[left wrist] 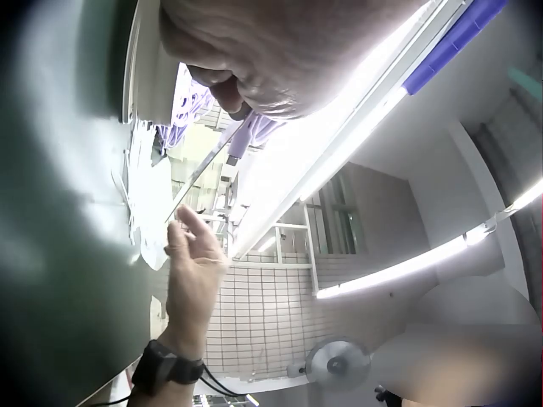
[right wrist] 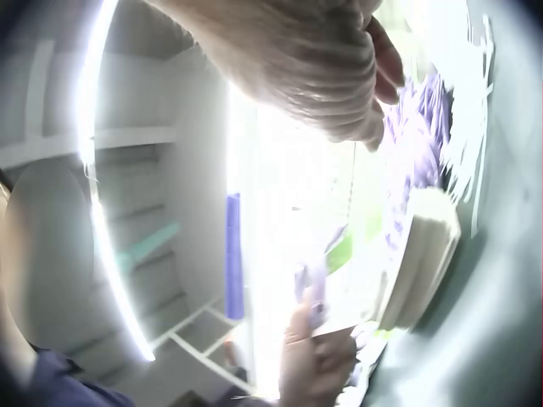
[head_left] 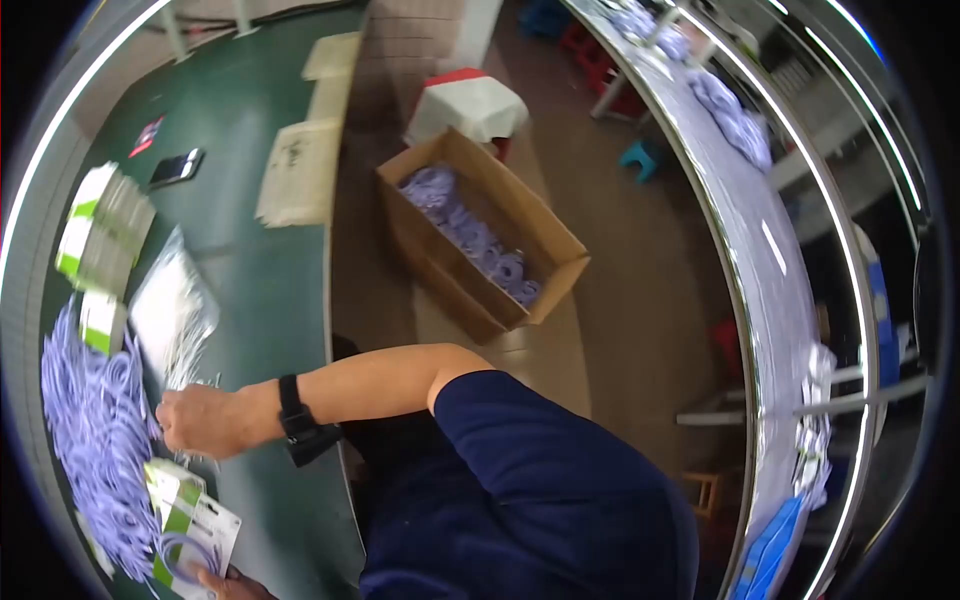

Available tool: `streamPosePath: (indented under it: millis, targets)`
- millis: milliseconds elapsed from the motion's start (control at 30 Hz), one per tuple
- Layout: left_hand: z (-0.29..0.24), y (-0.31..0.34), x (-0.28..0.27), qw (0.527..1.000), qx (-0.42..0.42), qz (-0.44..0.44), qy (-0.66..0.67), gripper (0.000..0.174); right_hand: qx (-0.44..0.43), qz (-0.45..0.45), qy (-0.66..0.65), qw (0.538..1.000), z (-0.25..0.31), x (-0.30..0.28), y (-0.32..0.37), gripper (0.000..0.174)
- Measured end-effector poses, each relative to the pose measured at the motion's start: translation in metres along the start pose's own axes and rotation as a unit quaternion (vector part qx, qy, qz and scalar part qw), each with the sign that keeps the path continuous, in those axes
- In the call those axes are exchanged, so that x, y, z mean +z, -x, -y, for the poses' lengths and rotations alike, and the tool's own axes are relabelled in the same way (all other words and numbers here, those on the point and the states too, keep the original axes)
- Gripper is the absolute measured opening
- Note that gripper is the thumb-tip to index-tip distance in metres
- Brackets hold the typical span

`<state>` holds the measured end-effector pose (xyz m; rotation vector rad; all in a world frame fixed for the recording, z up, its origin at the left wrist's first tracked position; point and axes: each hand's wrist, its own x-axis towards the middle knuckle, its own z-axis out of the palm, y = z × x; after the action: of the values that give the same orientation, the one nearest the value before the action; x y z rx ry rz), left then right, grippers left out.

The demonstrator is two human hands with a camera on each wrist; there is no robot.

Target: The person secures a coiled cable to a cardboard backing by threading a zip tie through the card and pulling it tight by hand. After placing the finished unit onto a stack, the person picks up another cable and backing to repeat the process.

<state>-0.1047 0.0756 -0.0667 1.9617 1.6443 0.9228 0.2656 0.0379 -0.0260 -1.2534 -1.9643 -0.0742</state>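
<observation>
At the lower left of the head view, my left hand (head_left: 238,586) grips a white and green card (head_left: 215,528) with a coiled lavender cable (head_left: 182,556) against it. The cable's plug end (left wrist: 240,146) shows by the left fingers in the left wrist view. My right hand (head_left: 208,420) is over the green table, beside white twist ties (head_left: 185,355) on a clear bag (head_left: 172,292). In the left wrist view, the right hand (left wrist: 195,275) pinches one end of a thin strip (left wrist: 204,166), which reaches towards the cable. Glare hides detail in the right wrist view.
A heap of lavender cables (head_left: 100,440) lies along the table's left side, below stacked cards (head_left: 105,225). A phone (head_left: 177,168) and brown cardboard sheets (head_left: 297,170) lie farther up. On the floor, a carton (head_left: 440,265) holds more cables.
</observation>
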Motion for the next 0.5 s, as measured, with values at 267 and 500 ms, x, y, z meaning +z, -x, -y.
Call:
streamPosePath:
  millis: [267,500]
  targets:
    - [-0.089,0.005,0.007,0.964,0.185,-0.056,-0.182,0.058,0.043,0.103,0.196,0.974,-0.050,0.027,0.025,0.012]
    - [-0.108,0.001,0.025,0.960,0.205,-0.023,-0.191,0.063,0.030,0.069,0.135,0.988,-0.060,0.037,0.016,0.011]
